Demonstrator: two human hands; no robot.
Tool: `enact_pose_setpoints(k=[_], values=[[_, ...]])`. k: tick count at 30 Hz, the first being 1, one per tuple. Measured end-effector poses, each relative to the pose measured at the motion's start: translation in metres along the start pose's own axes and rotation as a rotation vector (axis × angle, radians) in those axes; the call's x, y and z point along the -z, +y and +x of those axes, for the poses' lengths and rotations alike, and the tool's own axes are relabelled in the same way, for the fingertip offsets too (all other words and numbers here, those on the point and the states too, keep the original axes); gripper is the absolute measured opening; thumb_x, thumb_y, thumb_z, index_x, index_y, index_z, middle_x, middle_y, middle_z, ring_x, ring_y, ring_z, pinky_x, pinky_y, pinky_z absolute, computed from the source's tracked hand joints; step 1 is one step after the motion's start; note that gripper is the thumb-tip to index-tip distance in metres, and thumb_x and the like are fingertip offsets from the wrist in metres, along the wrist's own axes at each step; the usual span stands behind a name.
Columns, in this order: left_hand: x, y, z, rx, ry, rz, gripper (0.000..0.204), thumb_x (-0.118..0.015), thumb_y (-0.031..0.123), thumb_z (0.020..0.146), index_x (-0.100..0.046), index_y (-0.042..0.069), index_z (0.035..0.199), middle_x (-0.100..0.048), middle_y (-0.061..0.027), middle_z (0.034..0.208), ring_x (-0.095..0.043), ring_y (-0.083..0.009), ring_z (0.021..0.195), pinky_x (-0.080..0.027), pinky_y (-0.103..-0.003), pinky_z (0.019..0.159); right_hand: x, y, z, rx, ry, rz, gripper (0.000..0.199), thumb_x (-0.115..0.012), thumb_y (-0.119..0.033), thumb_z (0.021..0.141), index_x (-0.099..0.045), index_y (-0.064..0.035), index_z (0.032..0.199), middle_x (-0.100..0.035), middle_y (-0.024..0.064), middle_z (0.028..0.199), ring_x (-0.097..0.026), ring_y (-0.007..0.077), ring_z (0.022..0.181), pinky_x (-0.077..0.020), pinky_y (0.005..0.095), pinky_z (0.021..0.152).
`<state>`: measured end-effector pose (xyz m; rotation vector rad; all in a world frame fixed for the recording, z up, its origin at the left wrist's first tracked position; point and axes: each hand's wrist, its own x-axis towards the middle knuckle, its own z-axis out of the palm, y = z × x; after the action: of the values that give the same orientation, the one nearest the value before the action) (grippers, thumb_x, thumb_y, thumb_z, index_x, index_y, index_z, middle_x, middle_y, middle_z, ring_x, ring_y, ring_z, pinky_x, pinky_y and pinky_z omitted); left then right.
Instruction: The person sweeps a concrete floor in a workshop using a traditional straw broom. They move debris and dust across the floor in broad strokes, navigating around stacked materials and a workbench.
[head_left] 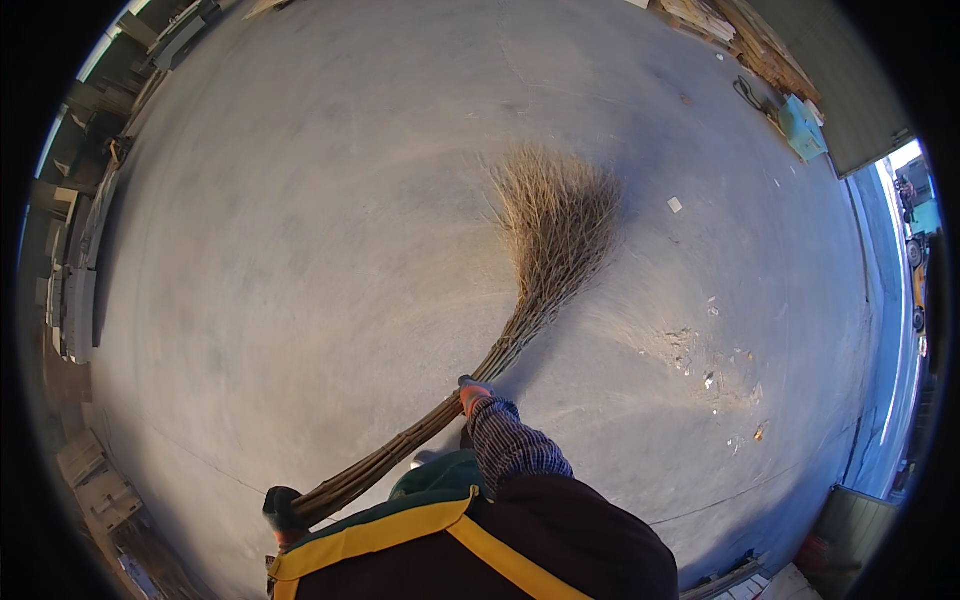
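Note:
A long broom of bundled twigs slants across the middle of the head view, its brush fanned out at the far end on or just over the concrete floor. My right hand, in an orange and dark glove, is wrapped round the bundle partway along the handle. At the near left, my left hand grips the handle's end in a dark glove; its fingers are partly hidden. To the right of the brush lies a scatter of dust and small scraps, apart from the twigs.
A pale square scrap lies right of the brush. Stacked boards line the left side. Timber and a light-blue object stand at the far right, near an open doorway. Pale boxes sit at the near left.

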<state>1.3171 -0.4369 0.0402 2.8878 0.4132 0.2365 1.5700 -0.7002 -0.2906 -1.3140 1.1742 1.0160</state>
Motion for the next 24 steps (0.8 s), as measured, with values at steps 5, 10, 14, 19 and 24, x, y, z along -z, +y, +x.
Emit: enact_pose_setpoints(k=[5,10,14,19,24], values=[[-0.036,0.038,0.056,0.128,-0.023,-0.406,0.020,-0.050,0.017,0.082,-0.054,0.005,0.067,-0.054,-0.0088,0.062,-0.054,-0.0222,0.056,-0.044,-0.034,0.053,0.067,-0.004,0.034,-0.046,0.043,0.168,0.031,-0.060,-0.037,0.085,-0.061,-0.0091,0.098,-0.064,0.0098,0.095,-0.060,0.0226,0.084,-0.0479,0.0403,0.076],[-0.058,0.081,0.077,0.549,-0.073,-0.930,0.029,-0.047,0.020,0.085,-0.055,0.004,0.062,-0.053,-0.0088,0.065,-0.054,-0.0227,0.057,-0.044,-0.032,0.055,0.127,-0.006,0.050,-0.083,0.056,0.376,0.029,-0.058,-0.037,0.086,-0.061,-0.0104,0.097,-0.063,0.0099,0.094,-0.060,0.0225,0.084,-0.0482,0.0407,0.078],[-0.061,0.084,0.095,0.246,-0.003,-0.729,0.019,-0.051,0.012,0.080,-0.057,0.002,0.066,-0.057,-0.0100,0.068,-0.056,-0.0235,0.066,-0.045,-0.034,0.063,0.143,-0.026,0.043,-0.048,0.040,0.655,0.028,-0.057,-0.038,0.086,-0.060,-0.0115,0.097,-0.063,0.0100,0.094,-0.060,0.0224,0.085,-0.0485,0.0410,0.079],[-0.044,0.036,0.104,0.213,0.232,-0.918,0.010,-0.053,0.008,0.078,-0.059,0.001,0.074,-0.059,-0.0107,0.074,-0.056,-0.0236,0.070,-0.046,-0.034,0.066,0.105,-0.049,0.011,0.104,-0.279,0.797,0.020,-0.061,-0.034,0.085,-0.057,-0.0153,0.078,-0.062,-0.0009,0.076,-0.056,0.0167,0.068,-0.0501,0.0401,0.068],[-0.021,-0.035,0.071,0.324,0.454,-0.859,0.014,-0.051,0.011,0.082,-0.059,0.002,0.075,-0.058,-0.0095,0.075,-0.055,-0.0213,0.072,-0.045,-0.032,0.069,0.002,-0.068,-0.015,0.108,-0.311,0.638,0.025,-0.054,-0.036,0.088,-0.060,-0.0129,0.095,-0.063,0.0009,0.090,-0.056,0.0195,0.081,-0.0462,0.0406,0.078]])
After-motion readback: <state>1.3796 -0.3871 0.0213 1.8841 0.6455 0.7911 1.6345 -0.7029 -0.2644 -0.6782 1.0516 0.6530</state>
